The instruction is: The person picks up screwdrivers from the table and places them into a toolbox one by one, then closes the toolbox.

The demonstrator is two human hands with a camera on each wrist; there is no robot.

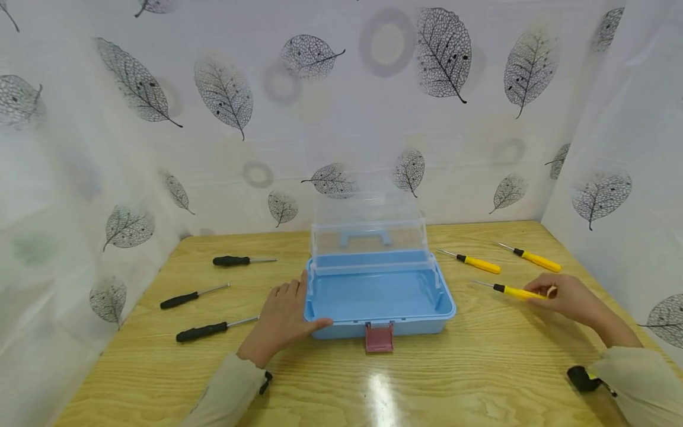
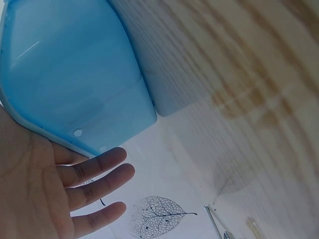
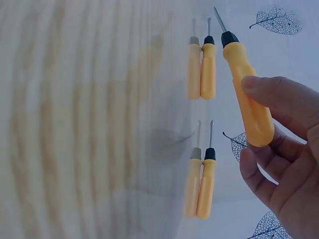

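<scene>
My right hand [image 1: 571, 299] pinches the handle of a yellow screwdriver [image 1: 516, 292] between thumb and fingers, with its thin metal blade pointing left. In the right wrist view this screwdriver [image 3: 249, 99] is raised off the table. A light blue toolbox [image 1: 341, 330] stands in the middle, its clear lid [image 1: 368, 243] tipped back and its pink latch [image 1: 379, 339] hanging down at the front. My left hand [image 1: 283, 314] rests against the box's left side, thumb at the front rim. In the left wrist view its fingers [image 2: 102, 181] are extended beside the blue wall.
Two more yellow screwdrivers [image 1: 480, 264] [image 1: 541, 261] lie behind the right hand. Several black-handled screwdrivers [image 1: 232, 261] [image 1: 180, 300] [image 1: 203, 332] lie left of the box on the wooden table [image 1: 427, 385]. A leaf-patterned white curtain [image 1: 341, 130] surrounds the table's back and sides.
</scene>
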